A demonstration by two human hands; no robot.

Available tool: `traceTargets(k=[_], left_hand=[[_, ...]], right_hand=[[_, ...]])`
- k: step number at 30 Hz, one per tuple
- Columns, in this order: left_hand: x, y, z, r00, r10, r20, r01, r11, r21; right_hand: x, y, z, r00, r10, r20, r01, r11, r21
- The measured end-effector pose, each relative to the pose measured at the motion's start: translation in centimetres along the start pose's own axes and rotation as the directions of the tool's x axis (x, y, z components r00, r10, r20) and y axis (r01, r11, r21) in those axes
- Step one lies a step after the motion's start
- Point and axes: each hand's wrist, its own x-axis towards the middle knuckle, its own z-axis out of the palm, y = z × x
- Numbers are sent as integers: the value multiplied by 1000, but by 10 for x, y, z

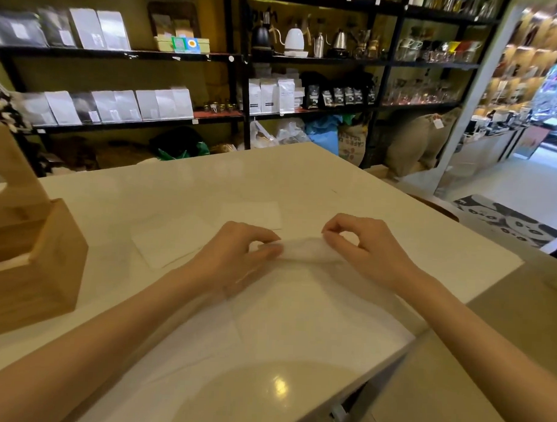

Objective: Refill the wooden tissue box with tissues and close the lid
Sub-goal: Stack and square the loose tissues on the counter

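White tissue [301,252] is lifted by its far edge on the pale counter [335,187], pinched between thumb and fingers of the left hand [237,256] and the right hand [364,245], both forearms reaching forward, wrists low. The step in hand looks like folding a sheet for refilling; next the fold must be brought over squarely. Two more tissues [175,242] lie flat just beyond. At the left edge, well apart, stands the wooden tissue box [32,265], lid [10,170] raised.
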Motion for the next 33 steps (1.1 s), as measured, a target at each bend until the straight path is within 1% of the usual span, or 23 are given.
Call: traceTargets(k=[2,5,7,9,13,15,17,23,27,28,30,31,33], left_hand=[[-4,4,-13,997,-50,-53,43,990,-133],[-14,11,-35,985,-144,-100,105,941,-320],[-23,16,-49,972,-221,-83,161,879,-449],[-32,18,-62,949,-312,-46,241,810,-534],[-56,12,-81,882,-467,57,393,666,-634],[-69,7,-85,847,-520,107,449,594,-668],[-82,1,-86,814,-559,156,503,546,-670],[-118,-19,-84,759,-589,276,602,476,-641],[-128,-27,-77,719,-622,309,624,383,-681],[-129,-29,-76,717,-624,311,625,377,-684],[-130,-32,-74,716,-633,295,633,411,-656],[-130,-33,-73,718,-642,269,638,451,-625],[-129,-33,-71,732,-658,180,638,568,-520]], right_hand=[[10,-11,-3,999,35,-17,-32,985,168],[24,-31,-4,997,80,20,-81,890,449],[31,-44,-2,994,71,80,-104,816,569],[36,-55,2,986,43,161,-137,762,632],[40,-73,18,953,25,301,-222,732,644],[41,-80,28,935,33,354,-273,706,654],[40,-84,39,912,35,409,-321,682,657],[34,-95,65,804,28,594,-441,697,565],[31,-100,80,774,39,632,-459,721,518],[31,-100,83,777,49,628,-464,720,517],[29,-99,87,798,59,600,-439,739,511],[29,-99,89,816,54,576,-403,767,499],[28,-97,92,854,29,519,-289,855,430]])
